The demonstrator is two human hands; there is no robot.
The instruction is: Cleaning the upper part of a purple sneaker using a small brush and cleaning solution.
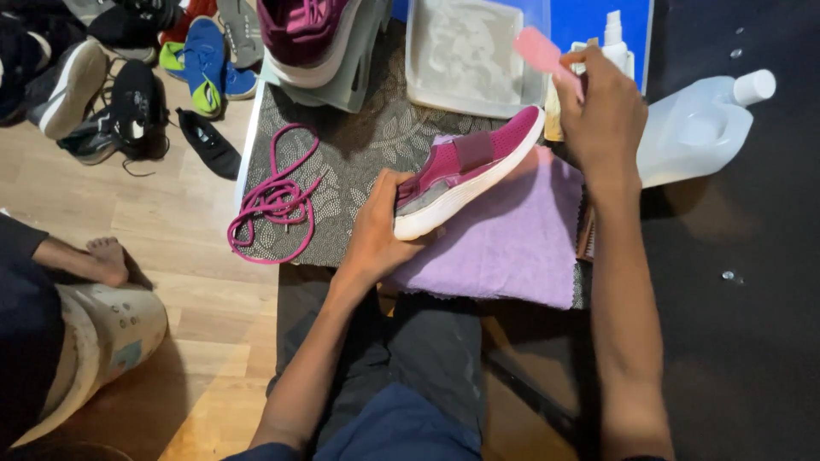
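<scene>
Left hand (376,230) grip closed round magenta shoe (465,171); right hand (602,107) clasps pink brush (540,49).

Single head-worn view, looking steeply down from above the person's lap, close over a low patterned table (359,162), wooden floor (171,222) left, right side probably too dark to read.

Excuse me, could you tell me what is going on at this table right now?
A person steadies a magenta shoe at its heel with the left hand, over a purple cloth. The right hand holds a pink-handled brush above the shoe's toe. The pink laces lie loose on the patterned mat, beside a clear tray.
</scene>
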